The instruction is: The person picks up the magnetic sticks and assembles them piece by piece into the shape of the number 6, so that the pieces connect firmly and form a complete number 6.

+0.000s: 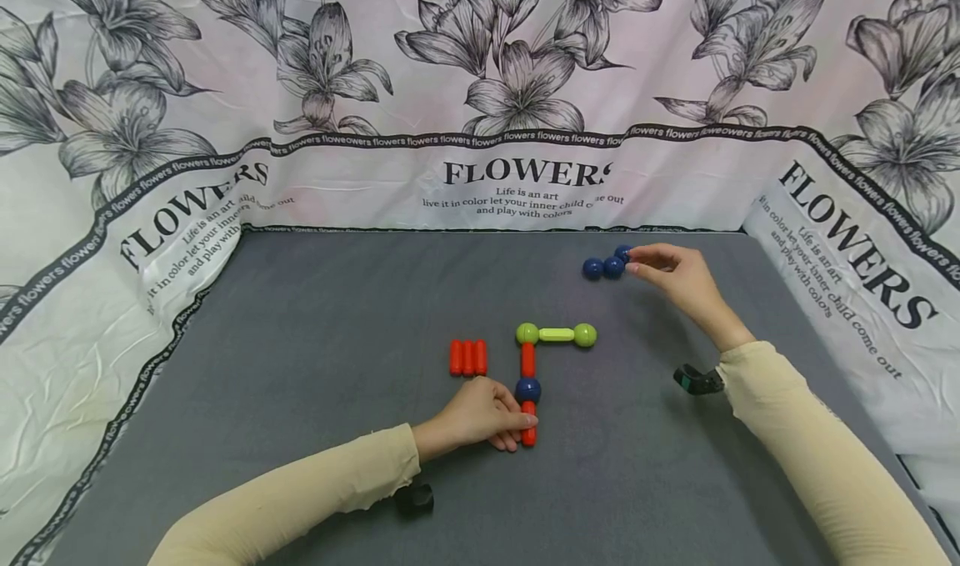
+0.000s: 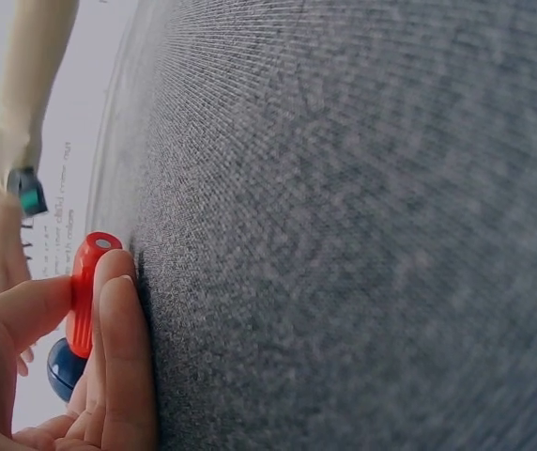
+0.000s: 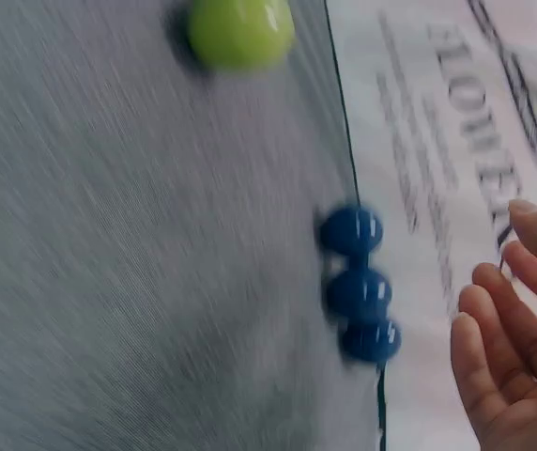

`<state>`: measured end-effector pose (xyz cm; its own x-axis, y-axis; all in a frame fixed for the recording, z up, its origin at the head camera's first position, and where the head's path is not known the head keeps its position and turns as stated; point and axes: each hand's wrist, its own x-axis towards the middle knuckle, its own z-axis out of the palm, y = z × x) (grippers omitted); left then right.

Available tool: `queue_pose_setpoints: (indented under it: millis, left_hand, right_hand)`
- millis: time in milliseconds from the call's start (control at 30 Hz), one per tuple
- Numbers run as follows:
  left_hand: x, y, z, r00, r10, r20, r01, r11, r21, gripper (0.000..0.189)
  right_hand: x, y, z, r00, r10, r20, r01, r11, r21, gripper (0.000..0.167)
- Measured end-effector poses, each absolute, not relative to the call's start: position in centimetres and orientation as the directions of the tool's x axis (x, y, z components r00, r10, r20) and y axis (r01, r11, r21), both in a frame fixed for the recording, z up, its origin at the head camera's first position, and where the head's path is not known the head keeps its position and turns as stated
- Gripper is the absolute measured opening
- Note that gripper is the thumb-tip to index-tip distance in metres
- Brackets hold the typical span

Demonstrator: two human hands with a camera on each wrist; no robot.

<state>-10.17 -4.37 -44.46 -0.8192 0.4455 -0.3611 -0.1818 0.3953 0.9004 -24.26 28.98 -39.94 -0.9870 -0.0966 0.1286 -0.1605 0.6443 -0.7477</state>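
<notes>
My left hand [image 1: 480,416] pinches the lower red magnetic rod [image 2: 84,296] between thumb and fingers, low at the grey surface. That rod joins a blue ball [image 1: 528,389], which has a second red rod [image 1: 528,359] above it. Beyond comes a green ball [image 1: 527,333], then a light green rod [image 1: 556,334] and another green ball [image 1: 585,335]. At the back right, my right hand [image 1: 678,278] hovers beside three loose blue balls [image 3: 358,293]. In the right wrist view its fingers are loosely bent, apart from the balls, with nothing visible between them.
Three red rods [image 1: 468,358] lie side by side left of the joined pieces. Grey cloth [image 1: 315,324] covers the table, and a white flower-printed sheet [image 1: 360,182] rises along its back and sides.
</notes>
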Motion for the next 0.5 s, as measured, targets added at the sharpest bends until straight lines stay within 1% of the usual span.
queue_pose_setpoints:
  millis: [100, 167, 333, 500]
  left_hand:
    - [-10.3, -4.4, -44.6, -0.818, 0.445, -0.364, -0.185, 0.396, 0.9, 0.021]
    - [-10.3, -4.4, -44.6, -0.82, 0.445, -0.36, -0.181, 0.395, 0.901, 0.021]
    - [-10.3, -4.4, -44.7, -0.825, 0.439, -0.355, -0.182, 0.389, 0.903, 0.021]
    - [-10.2, -4.3, -44.7, -0.832, 0.438, -0.342, -0.173, 0.381, 0.908, 0.021]
  right_hand:
    - [-25.9, 29.9, -40.4, -0.985, -0.06, 0.161, -0.162, 0.636, -0.755, 0.045]
    - [-26.9, 30.5, -40.8, -0.987, -0.044, 0.156, -0.149, 0.628, -0.764, 0.046]
    - [-28.9, 31.4, -42.3, -0.995, -0.033, 0.095, -0.095, 0.601, -0.794, 0.054]
    - [-30.0, 31.7, -44.2, -0.999, -0.031, 0.007, -0.024, 0.592, -0.806, 0.064]
